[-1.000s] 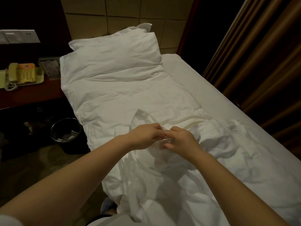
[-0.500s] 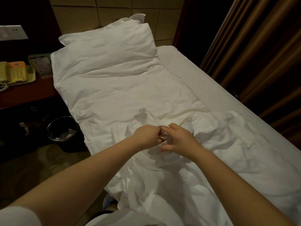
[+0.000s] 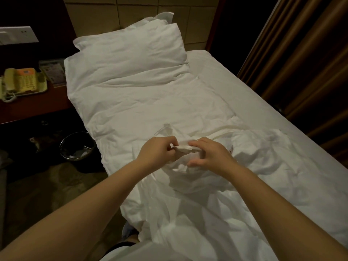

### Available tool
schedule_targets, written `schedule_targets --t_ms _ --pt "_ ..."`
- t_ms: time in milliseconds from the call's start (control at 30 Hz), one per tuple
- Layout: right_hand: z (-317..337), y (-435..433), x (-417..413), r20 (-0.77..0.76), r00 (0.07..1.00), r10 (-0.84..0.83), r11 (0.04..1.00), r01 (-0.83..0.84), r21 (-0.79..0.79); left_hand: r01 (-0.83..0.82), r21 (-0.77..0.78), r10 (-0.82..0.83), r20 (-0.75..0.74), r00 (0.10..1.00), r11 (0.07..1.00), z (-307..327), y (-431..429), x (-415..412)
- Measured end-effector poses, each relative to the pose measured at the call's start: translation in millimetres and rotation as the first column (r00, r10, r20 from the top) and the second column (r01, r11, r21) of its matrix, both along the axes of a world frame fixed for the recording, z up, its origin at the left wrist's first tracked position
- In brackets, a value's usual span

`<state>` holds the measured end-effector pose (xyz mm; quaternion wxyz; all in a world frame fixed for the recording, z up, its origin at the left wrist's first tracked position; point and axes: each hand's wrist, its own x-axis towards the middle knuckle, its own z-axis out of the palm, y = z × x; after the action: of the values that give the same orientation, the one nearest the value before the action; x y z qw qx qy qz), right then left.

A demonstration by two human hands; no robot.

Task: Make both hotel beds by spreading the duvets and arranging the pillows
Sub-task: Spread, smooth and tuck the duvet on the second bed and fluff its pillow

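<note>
Your hands have drawn a little apart since a second ago. Then they met knuckle to knuckle over a peaked flap of cloth; now a short folded edge of the duvet is stretched between them, and the peak beyond your left hand has sunk lower. Your left hand pinches one end of that edge with curled fingers. Your right hand has its fingers laid over the other end and the thumb below, so both look clamped on the cloth, though the thumb's contact is partly hidden. Beyond the grip the duvet lies fairly flat up to the pillow at the head of the bed. To the right of the grip, and on your near side of it, the cloth is heaped and creased. Further right a strip of bare sheet shows beside the curtain. Left of the grip, off the bed, are a bin on the floor and a telephone on the side table. I judge you have found the hem or corner you wanted, so the spreading can start from here. Most of this duvet has yet to be pulled out, chiefly toward the right and the foot.
</note>
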<state>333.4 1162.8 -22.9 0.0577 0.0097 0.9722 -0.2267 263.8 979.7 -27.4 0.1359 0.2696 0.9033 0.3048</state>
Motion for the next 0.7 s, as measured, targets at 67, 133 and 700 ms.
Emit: schedule_targets --t_ms 67,133,700 --pt "1 1 -6 0.013 1.000 -0.015 1.000 0.015 -0.006 -0.044 0.043 0.042 0.044 0.998 0.998 1 -10 -7" --pt "4 4 -13 0.039 0.999 -0.018 1.000 0.019 -0.013 -0.081 0.066 0.076 0.075 0.994 0.995 2 -18 -14" --pt "18 -17 -51 0.106 0.983 0.150 0.984 -0.159 0.078 -0.009 0.135 -0.010 0.142 0.990 0.991 -5 -39 -49"
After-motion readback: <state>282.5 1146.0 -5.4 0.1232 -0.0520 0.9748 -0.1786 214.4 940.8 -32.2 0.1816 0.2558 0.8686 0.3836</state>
